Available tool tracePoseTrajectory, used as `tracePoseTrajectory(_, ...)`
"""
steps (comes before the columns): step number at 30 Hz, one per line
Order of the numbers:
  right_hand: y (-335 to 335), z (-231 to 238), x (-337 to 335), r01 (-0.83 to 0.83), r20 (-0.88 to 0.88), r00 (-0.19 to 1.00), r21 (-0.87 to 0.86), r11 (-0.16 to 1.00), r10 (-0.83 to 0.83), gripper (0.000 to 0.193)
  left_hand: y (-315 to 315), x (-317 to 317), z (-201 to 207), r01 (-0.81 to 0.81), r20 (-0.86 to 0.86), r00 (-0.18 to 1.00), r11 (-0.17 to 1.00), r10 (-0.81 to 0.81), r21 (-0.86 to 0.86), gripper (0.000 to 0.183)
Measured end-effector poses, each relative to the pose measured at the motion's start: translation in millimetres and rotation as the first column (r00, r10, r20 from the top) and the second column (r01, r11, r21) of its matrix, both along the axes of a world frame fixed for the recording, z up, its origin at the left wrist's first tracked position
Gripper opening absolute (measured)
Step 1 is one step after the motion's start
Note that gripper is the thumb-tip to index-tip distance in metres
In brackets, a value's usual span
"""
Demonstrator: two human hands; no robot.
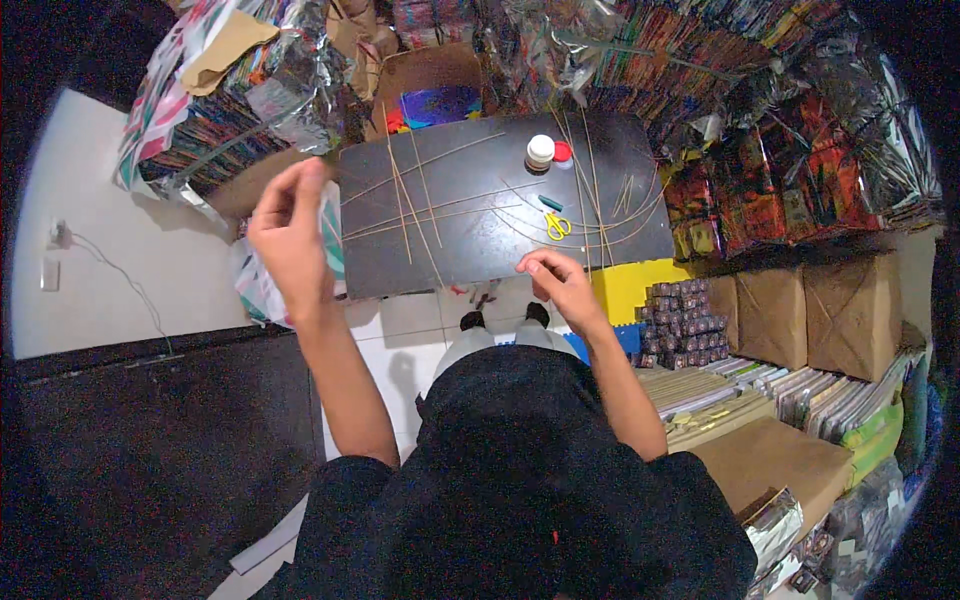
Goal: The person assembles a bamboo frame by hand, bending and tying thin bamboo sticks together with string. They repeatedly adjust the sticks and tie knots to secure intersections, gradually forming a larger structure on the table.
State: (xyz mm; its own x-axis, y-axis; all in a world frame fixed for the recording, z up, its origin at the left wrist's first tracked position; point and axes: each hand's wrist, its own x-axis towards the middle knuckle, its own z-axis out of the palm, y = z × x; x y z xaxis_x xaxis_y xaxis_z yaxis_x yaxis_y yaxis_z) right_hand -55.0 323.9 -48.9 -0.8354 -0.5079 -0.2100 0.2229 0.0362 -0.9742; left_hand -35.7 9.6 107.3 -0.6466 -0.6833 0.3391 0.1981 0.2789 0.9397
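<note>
My left hand is raised beyond the left end of the dark table, thumb and fingers pinched together. Anything between its fingertips is too fine to make out. Over the table's near edge, my right hand has its fingers curled and closed, and what they may hold does not show. Several thin tan sticks lie crossed on the tabletop, and some bend in curves at the right. Yellow-handled scissors lie beyond my right hand, near a small dark green piece. Farther back stand a white-lidded jar and a red-lidded container.
Plastic-wrapped stacks crowd the far side. An open cardboard box stands behind the table. To the right are brown wrapped parcels and piled small dark packets. A dark flat surface fills the lower left.
</note>
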Motion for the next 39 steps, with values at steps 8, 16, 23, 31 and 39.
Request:
tracePoseTrajectory(8,47,-167,19,-0.025,-0.057,0.997,0.405,0.914,0.053,0.026,-24,9,-4,-0.033,-0.063,0.997,0.998,0.037,0.055,0.018)
tracePoseTrajectory(16,74,-214,37,-0.132,0.249,0.968,0.482,0.866,0.009,0.03,-5,11,-10,0.125,0.117,0.985,0.992,-0.126,0.012,0.016)
tracePoseTrajectory(23,69,-148,15,-0.175,0.002,0.961,0.777,0.604,0.276,0.043,26,10,-17,0.362,0.239,0.904,0.932,-0.354,0.009,0.012)
tracePoseTrajectory(31,12,8,-7,0.043,-0.256,0.967,0.137,0.99,-0.006,0.037,73,5,-32,0.653,0.367,0.708,0.757,-0.603,-0.016,0.012)
tracePoseTrajectory(39,-22,100,-2,0.008,-0.171,0.985,-0.126,0.992,-0.03,0.031,95,7,-29,0.734,0.42,0.615,0.679,-0.667,0.004,0.013)
